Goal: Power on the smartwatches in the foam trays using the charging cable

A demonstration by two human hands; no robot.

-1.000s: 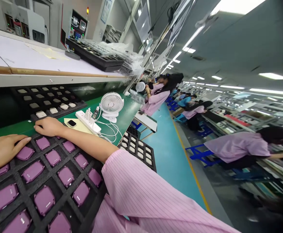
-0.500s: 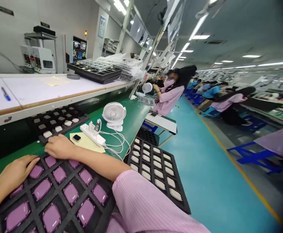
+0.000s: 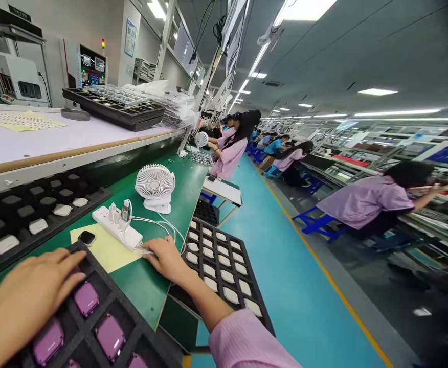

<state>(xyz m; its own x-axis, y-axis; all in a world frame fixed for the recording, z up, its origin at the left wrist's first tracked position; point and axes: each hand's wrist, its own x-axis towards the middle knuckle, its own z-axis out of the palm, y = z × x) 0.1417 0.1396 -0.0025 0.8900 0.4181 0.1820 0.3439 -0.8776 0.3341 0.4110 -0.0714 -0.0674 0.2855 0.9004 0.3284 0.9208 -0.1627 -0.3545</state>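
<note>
Currently left hand point(image 3: 28, 291) atop black tray point(image 3: 132, 319)

Tray point(image 3: 132, 319): matt blk foam; cases point(image 3: 86, 298) smooth purple plastic; bench point(image 3: 143, 286) smooth green.

Black compartment tray point(image 3: 111, 292), flat purple cases point(image 3: 86, 298) one per pocket, white power strip point(image 3: 130, 236) lying just beyond

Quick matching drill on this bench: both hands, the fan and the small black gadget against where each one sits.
1 left hand
2 right hand
3 white fan
4 black gadget

A on the yellow sheet
B on the tray of purple parts
C at the near end of the power strip
D on the green bench, beyond the strip

Pairs: 1-B, 2-C, 3-D, 4-A
</note>
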